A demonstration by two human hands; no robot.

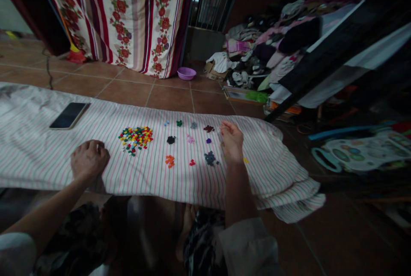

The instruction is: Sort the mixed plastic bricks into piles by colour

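Observation:
My left hand rests on the striped cloth, fingers curled, left of a mixed heap of small coloured pieces. Whether it holds anything is hidden. Over the right part of the cloth is my right hand, its fingers pinched together on something I cannot make out. Small single-colour groups lie between the heap and my right hand: black, orange, red, dark grey, purple, pink, brown and green. Yellow pieces show beside my right wrist.
A phone lies on the cloth at the left. Beyond the cloth, a purple basin stands on the tiled floor near a floral curtain. Piled clothes and a dark slanting frame are at the right.

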